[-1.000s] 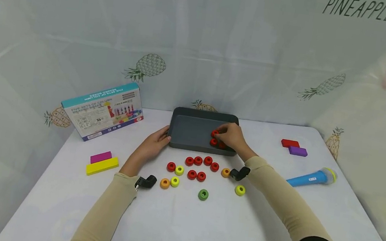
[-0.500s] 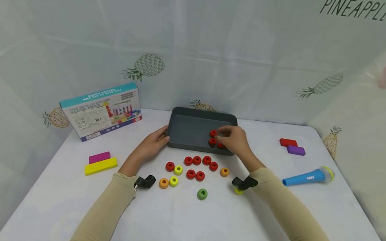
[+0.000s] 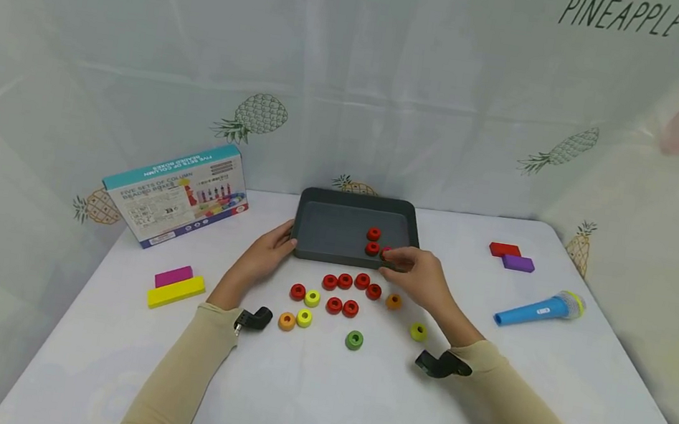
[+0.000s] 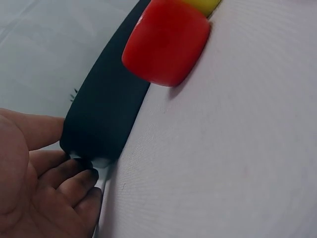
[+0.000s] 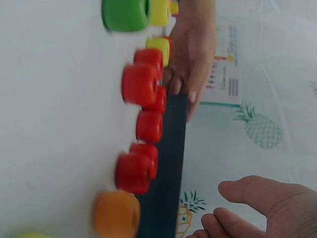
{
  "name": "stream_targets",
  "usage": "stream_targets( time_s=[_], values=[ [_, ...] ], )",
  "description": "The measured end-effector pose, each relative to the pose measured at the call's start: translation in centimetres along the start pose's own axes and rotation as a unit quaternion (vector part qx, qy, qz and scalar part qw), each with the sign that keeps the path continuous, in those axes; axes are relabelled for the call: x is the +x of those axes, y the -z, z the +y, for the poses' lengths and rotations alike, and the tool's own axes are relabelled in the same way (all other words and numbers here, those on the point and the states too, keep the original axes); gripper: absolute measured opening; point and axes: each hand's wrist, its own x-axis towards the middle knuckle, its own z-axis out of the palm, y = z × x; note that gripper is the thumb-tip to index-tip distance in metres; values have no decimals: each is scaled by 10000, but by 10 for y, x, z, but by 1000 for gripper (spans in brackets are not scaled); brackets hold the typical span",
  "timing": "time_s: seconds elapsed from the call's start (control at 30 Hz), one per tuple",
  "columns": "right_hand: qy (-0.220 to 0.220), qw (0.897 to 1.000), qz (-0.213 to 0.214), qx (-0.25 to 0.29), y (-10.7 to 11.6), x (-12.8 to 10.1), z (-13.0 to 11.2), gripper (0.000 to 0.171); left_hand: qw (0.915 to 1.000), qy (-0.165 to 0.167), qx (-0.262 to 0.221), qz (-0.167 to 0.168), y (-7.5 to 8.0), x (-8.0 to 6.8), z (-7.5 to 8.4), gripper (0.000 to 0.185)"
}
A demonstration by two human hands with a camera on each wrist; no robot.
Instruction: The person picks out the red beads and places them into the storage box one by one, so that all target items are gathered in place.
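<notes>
A dark grey baking tray (image 3: 330,229) stands at the back of the table with a few red beads (image 3: 374,234) in its right part. My left hand (image 3: 265,254) holds the tray's left end; in the left wrist view the thumb lies on one side of the tray wall (image 4: 106,101) and curled fingers (image 4: 79,186) on the other. Over the tray's front right corner is my right hand (image 3: 421,278), partly covering one red bead. The right wrist view shows that hand (image 5: 272,208) with thumb and fingers apart and nothing between them.
Several red beads (image 3: 334,305), yellow beads (image 3: 418,332), orange beads (image 3: 287,321) and a green bead (image 3: 354,340) lie before the tray. A blue toy microphone (image 3: 537,311) and red and purple blocks (image 3: 517,264) are rightward. Leftward are a box (image 3: 179,197) and a yellow block (image 3: 176,292).
My right hand has drawn back from the upper red bead in the tray, toward the front right corner, leaving the bead there. The left hand keeps its place at the tray.
</notes>
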Motion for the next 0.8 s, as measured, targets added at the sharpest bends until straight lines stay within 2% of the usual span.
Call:
stream_targets(
  time_s=[0.3, 0.8],
  values=[
    [-206, 9996, -156, 130, -14, -18, 8, 32, 9999, 86, 53, 57, 0, -1, 1, 60],
    [193, 9993, -216, -252, -26, -20, 26, 28, 9999, 126, -6, -14, 0, 0, 1, 60]
  ],
)
